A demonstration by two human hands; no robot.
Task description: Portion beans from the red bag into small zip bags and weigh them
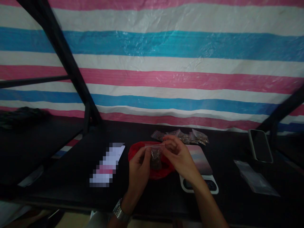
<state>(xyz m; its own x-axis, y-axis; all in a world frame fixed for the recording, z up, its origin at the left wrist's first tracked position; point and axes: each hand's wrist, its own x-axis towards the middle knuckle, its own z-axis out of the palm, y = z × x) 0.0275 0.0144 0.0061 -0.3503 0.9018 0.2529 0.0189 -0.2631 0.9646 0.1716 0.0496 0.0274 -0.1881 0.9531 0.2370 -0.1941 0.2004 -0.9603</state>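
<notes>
Between my two hands hangs a small clear zip bag [156, 158] with brownish bits in its lower part. My left hand [140, 166] pinches its upper left edge between thumb and fingers. At the upper right corner my right hand [177, 155] is closed on the bag's top strip. Below and behind it lies an open red plastic bag [136, 147], whose contents I cannot make out. Just right of it, partly under my right forearm, sits a kitchen scale [199, 160] with a metal plate and a white base.
Several filled zip bags [200, 136] lie behind the scale. Flat clear bags [256, 179] and a phone [260, 145] are to the right. A blurred-out paper [108, 166] lies left. Black frame bars [71, 69] and a striped sheet [166, 76] stand around the black table [71, 177].
</notes>
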